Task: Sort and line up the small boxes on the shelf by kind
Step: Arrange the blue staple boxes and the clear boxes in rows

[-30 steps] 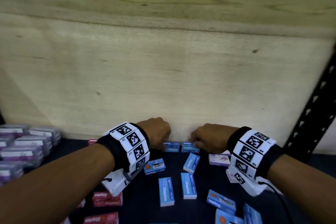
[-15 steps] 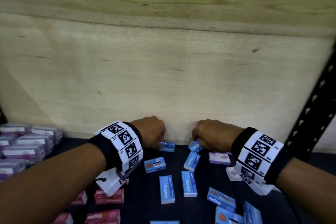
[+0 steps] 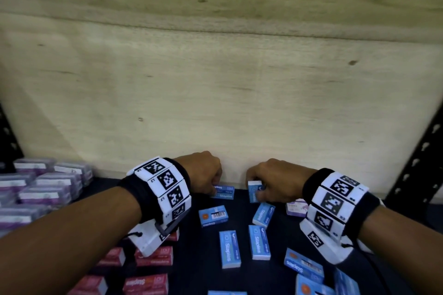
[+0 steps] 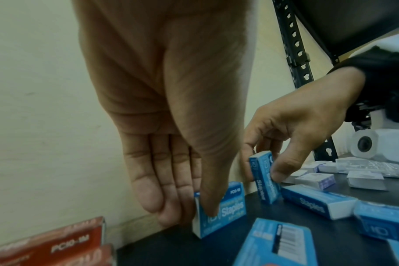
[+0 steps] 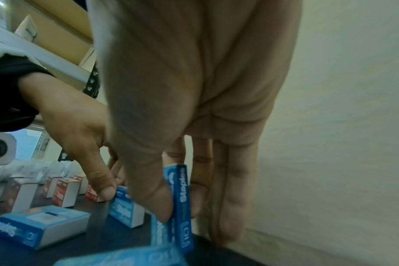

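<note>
Small staples boxes lie scattered on the dark shelf [image 3: 239, 280]. My left hand [image 3: 203, 172] pinches a blue staples box [image 3: 224, 192] [image 4: 226, 210] that stands on its long edge against the wooden back wall, thumb in front and fingers behind. My right hand [image 3: 271, 181] pinches another blue box [image 3: 253, 190] [image 5: 182, 201] [image 4: 265, 180], tilted up on end a little to the right of the first. The two boxes stand apart.
Several loose blue boxes [image 3: 230, 248] lie flat in front of my hands. Red boxes [image 3: 153, 255] sit at the lower left, purple-white boxes [image 3: 296, 207] under my right wrist, clear purple-labelled cases [image 3: 43, 187] at the far left. A black perforated upright [image 3: 417, 163] bounds the right.
The right hand has lifted its blue box off the shelf row and turned it up on end. The left hand has shifted slightly left with its box.
</note>
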